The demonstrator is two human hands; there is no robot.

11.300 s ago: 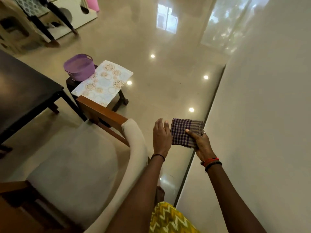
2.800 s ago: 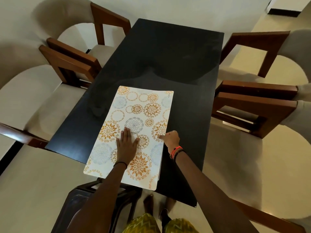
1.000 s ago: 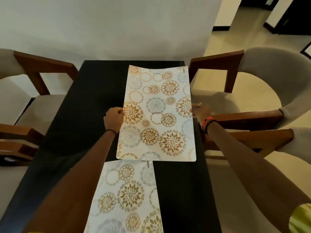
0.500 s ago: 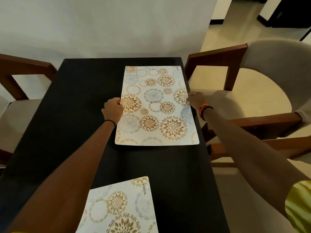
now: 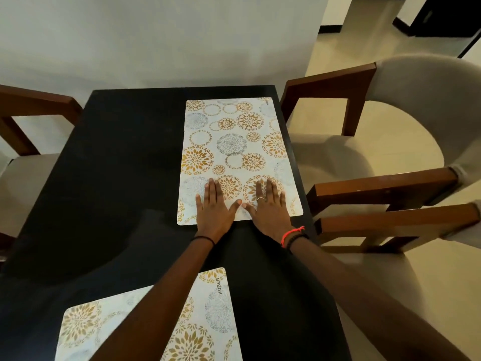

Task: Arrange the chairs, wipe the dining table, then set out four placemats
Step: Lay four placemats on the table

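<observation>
Left hand and right hand — both grips released, palms flat — press the far placemat. It lies along the dark surface right edge; a second placemat lies nearer.

Near placemat cut off by bottom edge, middle hidden under left forearm. Left chair cropped at left edge. Dining table near end out of frame.

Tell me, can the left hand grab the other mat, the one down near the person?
Probably yes. The left hand lies flat and empty on the far mat, and the near mat sits right under that same arm on the table with nothing on top of it.
</observation>
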